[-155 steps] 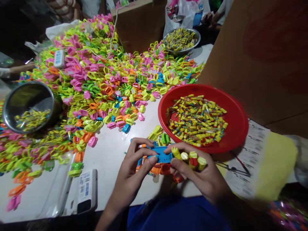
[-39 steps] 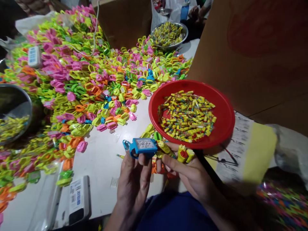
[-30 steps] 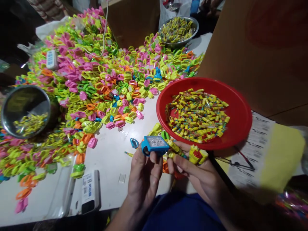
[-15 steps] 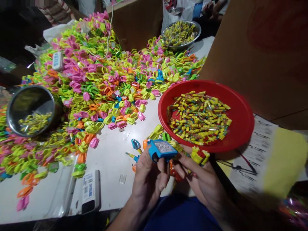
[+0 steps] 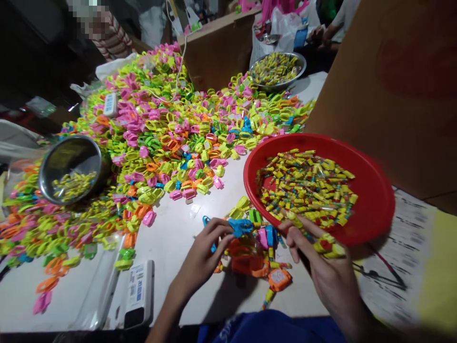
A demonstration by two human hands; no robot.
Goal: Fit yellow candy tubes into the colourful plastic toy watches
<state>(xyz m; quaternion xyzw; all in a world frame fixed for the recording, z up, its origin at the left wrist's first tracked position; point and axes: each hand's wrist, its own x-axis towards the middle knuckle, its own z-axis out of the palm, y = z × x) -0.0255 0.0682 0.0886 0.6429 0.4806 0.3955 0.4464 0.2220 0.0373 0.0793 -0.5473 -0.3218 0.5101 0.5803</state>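
Observation:
My left hand [image 5: 205, 247] pinches a blue plastic watch [image 5: 240, 227] above a small cluster of pieces. Several yellow candy rolls [image 5: 330, 247] are held in my right hand [image 5: 312, 252], tucked among its fingers at the front edge of the red basin [image 5: 382, 200]. Between the hands lie an orange cup-like piece [image 5: 246, 257], a pink watch piece [image 5: 263, 237] and an orange watch [image 5: 279, 279] with a candy roll beside it. More yellow rolls [image 5: 307, 190] fill much of the basin.
A large heap of coloured watches [image 5: 171, 128] covers the table's far left. Steel bowls stand at left [image 5: 44, 176] and back [image 5: 302, 71]. A white device [image 5: 139, 290] lies near the front edge. Cardboard [image 5: 378, 119] rises at right. A person's striped sleeve [image 5: 114, 38] shows behind.
My hands have moved apart. The left still has the blue watch, now over the cluster; the right has shifted to the basin's edge with its rolls. The camera view has shifted.

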